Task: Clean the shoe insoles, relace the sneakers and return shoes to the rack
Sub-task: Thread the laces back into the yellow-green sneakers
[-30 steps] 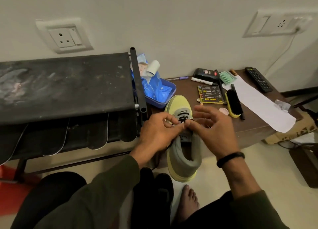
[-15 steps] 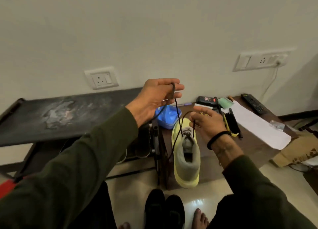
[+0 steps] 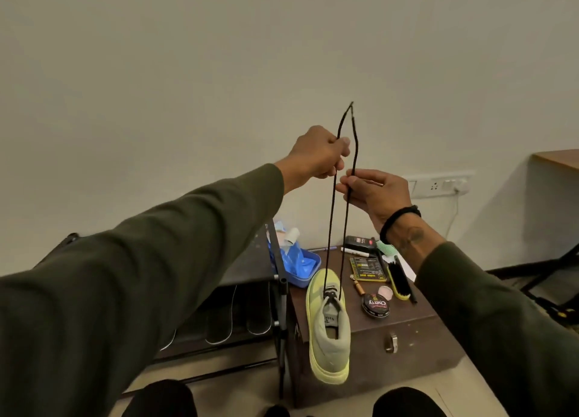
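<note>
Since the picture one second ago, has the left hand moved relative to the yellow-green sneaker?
Yes. The left hand has risen well above the yellow-green sneaker on the brown wooden table, drawing the black lace upward.

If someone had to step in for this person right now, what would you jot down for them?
Left hand pinches one strand of the black lace; right hand pinches the other. Both ends are pulled up level above the yellow sneaker on the brown box.
Done: lace is through the lowest eyelets only.
Left: lace the rest, tie it, put shoes on the rack. Insoles hang under it.
</note>
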### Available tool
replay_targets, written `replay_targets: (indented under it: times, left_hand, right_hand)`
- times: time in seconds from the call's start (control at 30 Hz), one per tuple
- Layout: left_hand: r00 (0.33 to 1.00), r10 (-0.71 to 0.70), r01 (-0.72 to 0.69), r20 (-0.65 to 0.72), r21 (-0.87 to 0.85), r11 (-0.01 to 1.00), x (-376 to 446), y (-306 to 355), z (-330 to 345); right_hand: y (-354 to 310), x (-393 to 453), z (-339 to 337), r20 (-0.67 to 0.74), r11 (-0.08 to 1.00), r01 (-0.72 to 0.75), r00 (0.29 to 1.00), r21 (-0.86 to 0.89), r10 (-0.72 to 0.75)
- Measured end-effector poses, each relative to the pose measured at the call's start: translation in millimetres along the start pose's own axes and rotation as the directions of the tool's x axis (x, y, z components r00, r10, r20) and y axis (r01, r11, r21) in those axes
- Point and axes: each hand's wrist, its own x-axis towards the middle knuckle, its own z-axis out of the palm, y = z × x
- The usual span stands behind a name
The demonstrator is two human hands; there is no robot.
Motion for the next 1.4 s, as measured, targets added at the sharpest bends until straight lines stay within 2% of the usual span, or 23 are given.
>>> replay_targets:
  times: [0.13, 0.23, 0.3, 0.37, 0.43, 0.47, 0.5, 0.57, 0.6, 0.63, 0.67, 0.73, 0.77, 0.8, 0.83, 0.9, 0.93, 1.0, 1.07, 1.17, 1.27, 1.33, 1.4]
  left_hand:
    - [0.998, 0.057, -0.058, 0.016, 0.020, 0.998, -2.0, 9.0, 17.0]
    - [0.998, 0.067, -0.066, 0.021, -0.033, 0.997, -9.2, 12.4, 21.8]
    - [0.998, 0.043, -0.049, -0.049, -0.130, 0.990, -21.8, 3.9, 26.9]
    - [0.997, -0.009, 0.004, -0.071, -0.064, 0.998, -42.0, -22.1, 42.2]
    - [0.987, -0.103, 0.085, 0.122, 0.142, 0.986, -69.7, -55.4, 65.5]
    - [0.961, -0.154, 0.110, 0.230, 0.190, 0.976, -81.3, -71.3, 77.9]
    - [0.942, -0.168, 0.110, 0.290, 0.207, 0.972, -89.3, -84.0, 88.7]
    - [0.944, -0.166, 0.104, 0.285, 0.221, 0.970, -93.3, -100.2, 100.2]
    - [0.950, -0.176, 0.115, 0.257, 0.236, 0.965, -90.5, -105.9, 101.7]
    - [0.958, -0.172, 0.114, 0.228, 0.246, 0.963, -88.2, -110.0, 100.4]
    - [0.967, -0.154, 0.101, 0.204, 0.250, 0.963, -85.0, -112.5, 97.4]
    - [0.972, -0.121, 0.081, 0.199, 0.201, 0.976, -80.6, -114.5, 88.5]
    - [0.972, -0.108, 0.077, 0.209, 0.152, 0.985, -78.6, -114.9, 84.0]
    - [0.972, -0.092, 0.069, 0.217, 0.111, 0.991, -77.2, -115.2, 81.0]
    - [0.972, -0.078, 0.060, 0.220, 0.090, 0.994, -76.6, -114.6, 79.0]
    - [0.973, -0.079, 0.067, 0.218, 0.063, 0.996, -75.3, -116.2, 81.0]
    - [0.972, -0.095, 0.090, 0.213, 0.036, 0.995, -75.3, -117.8, 83.8]
    - [0.971, -0.135, 0.145, 0.199, -0.034, 0.989, -76.4, -121.9, 90.0]
    - [0.969, -0.163, 0.181, 0.183, -0.086, 0.980, -78.3, -126.7, 96.0]
    - [0.964, -0.148, 0.178, 0.222, -0.122, 0.976, -79.9, -129.1, 100.4]
    - [0.941, -0.147, 0.205, 0.303, -0.167, 0.964, -79.0, -121.8, 98.4]
    - [0.966, -0.181, 0.213, 0.186, -0.167, 0.963, -72.7, -126.2, 98.4]
    - [0.989, -0.143, 0.143, -0.029, 0.009, 0.990, -67.3, -140.9, 101.3]
  right_hand:
    - [-1.1, -14.6, 4.2, 0.080, 0.999, -0.008, 0.997, 0.040, 0.005]
    - [-5.2, -20.1, 1.1, 0.110, 1.000, 0.022, 0.994, 0.001, -0.022]
    - [-8.0, -22.0, -2.4, 0.075, 1.000, 0.023, 0.997, 0.003, -0.023]
    - [-10.2, -21.0, -5.7, 0.033, 0.997, -0.021, 0.999, 0.081, 0.018]
    - [-9.1, -19.4, -8.7, 0.034, 0.989, -0.056, 0.998, 0.135, 0.052]
    - [-6.9, -18.6, -10.3, 0.041, 0.990, -0.060, 0.998, 0.128, 0.055]
    - [-4.1, -18.1, -12.2, 0.047, 0.992, -0.056, 0.998, 0.112, 0.051]
    - [4.2, -14.2, -18.2, 0.027, 0.998, -0.042, 0.999, 0.041, 0.041]
    - [8.8, -11.4, -23.1, -0.005, 0.999, -0.022, 1.000, -0.038, 0.022]
    - [13.8, -7.1, -29.9, -0.059, 0.981, 0.019, 0.998, -0.191, -0.031]
    - [18.9, -2.0, -38.3, -0.108, 0.902, 0.069, 0.986, -0.426, -0.126]
    - [33.0, 2.1, -56.1, -0.078, 0.548, 0.110, 0.948, -0.830, -0.308]
    - [42.1, 0.3, -61.7, -0.009, 0.400, 0.129, 0.945, -0.907, -0.326]
    - [52.6, -2.9, -64.0, 0.074, 0.340, 0.174, 0.955, -0.924, -0.288]
    - [63.7, -6.6, -64.2, 0.168, 0.336, 0.236, 0.962, -0.912, -0.217]
    - [83.1, -19.1, -57.8, 0.335, 0.410, 0.324, 0.941, -0.852, -0.048]
    - [91.2, -26.2, -54.2, 0.371, 0.493, 0.310, 0.928, -0.813, 0.027]
    - [103.3, -36.5, -50.1, 0.341, 0.754, 0.125, 0.930, -0.645, 0.138]
    - [113.9, -42.7, -51.8, 0.311, 0.923, -0.113, 0.920, -0.369, 0.237]
    - [122.7, -50.2, -61.2, 0.362, 0.936, -0.347, 0.867, -0.052, 0.342]
    - [125.0, -57.4, -70.2, 0.335, 0.927, -0.375, 0.876, 0.017, 0.348]
    - [126.3, -60.2, -75.2, 0.292, 0.929, -0.370, 0.888, -0.002, 0.354]
    - [130.9, -66.4, -81.4, 0.296, 0.910, -0.415, 0.868, -0.009, 0.399]
